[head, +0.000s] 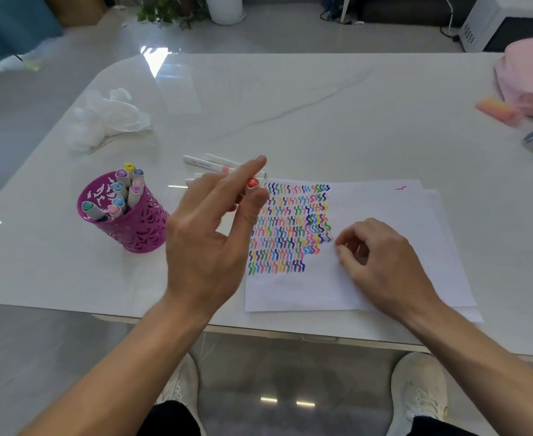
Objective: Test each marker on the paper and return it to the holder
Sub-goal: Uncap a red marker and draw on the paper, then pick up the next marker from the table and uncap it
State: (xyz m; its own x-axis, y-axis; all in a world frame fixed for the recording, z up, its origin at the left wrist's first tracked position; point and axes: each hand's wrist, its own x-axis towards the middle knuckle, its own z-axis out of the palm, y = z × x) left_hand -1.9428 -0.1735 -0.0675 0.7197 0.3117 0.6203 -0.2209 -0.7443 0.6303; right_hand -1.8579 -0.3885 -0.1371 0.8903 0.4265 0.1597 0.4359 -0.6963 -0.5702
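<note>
Sitting over pale grey floor (pixel 13 146) at a glossy white bench (pixel 290 105). Resting a loosely curled, empty right hand (pixel 384 265) on the squiggle-covered paper (pixel 391 212) near the bench's front edge. Pinching a red-capped marker (pixel 252 182) in the raised left hand (pixel 208 247), near the purple holder (pixel 142 228).

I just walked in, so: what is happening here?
The person's left hand pinches a red-capped marker between the holder and the paper, which carries many coloured squiggles. The right hand rests on the paper. In the holder stand other markers; loose markers lie on the table.
</note>
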